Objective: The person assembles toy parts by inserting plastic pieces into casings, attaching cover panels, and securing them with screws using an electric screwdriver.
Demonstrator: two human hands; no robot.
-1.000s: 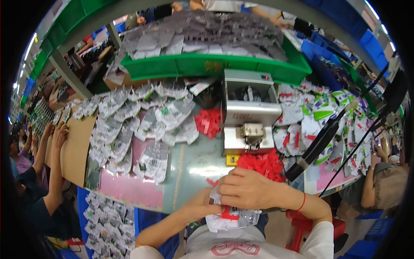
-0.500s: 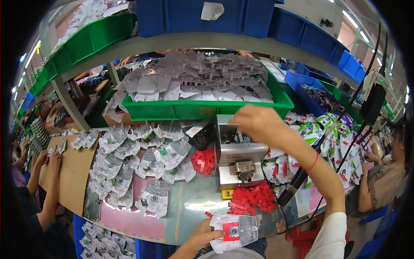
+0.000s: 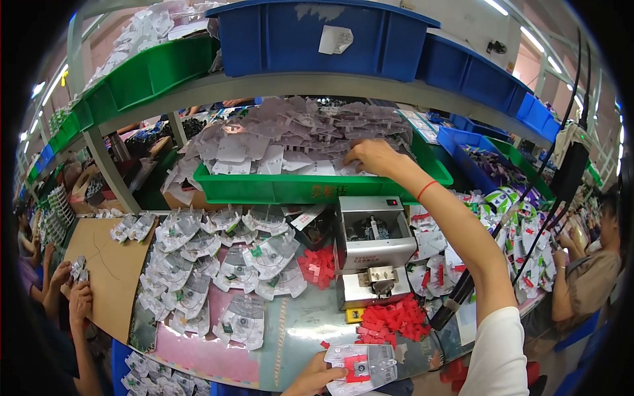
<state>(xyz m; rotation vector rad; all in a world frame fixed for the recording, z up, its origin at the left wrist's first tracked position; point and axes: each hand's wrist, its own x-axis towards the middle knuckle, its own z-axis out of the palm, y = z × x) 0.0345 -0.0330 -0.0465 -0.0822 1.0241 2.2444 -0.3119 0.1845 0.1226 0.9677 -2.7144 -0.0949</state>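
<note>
At the lower middle, my left hand [image 3: 314,377] is closed round the edge of a translucent plastic housing [image 3: 382,364], thumb on top. A flat red plastic piece [image 3: 357,367] with a small dark round part lies in the housing. My right arm stretches over the metal screw feeder [image 3: 373,251]. My right hand [image 3: 375,157] is at the heap of clear plastic parts [image 3: 290,135] in the green bin [image 3: 264,187]. Its fingers curl down among the parts, and whatever they grip is hidden.
Loose red pieces [image 3: 395,320] lie before the feeder, with a smaller red heap [image 3: 317,266] to its left. Several housings [image 3: 239,320] with green boards cover the table's left. A black electric screwdriver [image 3: 456,297] hangs at right. Co-worker's hands [image 3: 78,290] work at far left.
My right hand has moved from above the screw feeder forward to the parts in the green bin. My left hand still holds the housing. The view has tilted up slightly.
</note>
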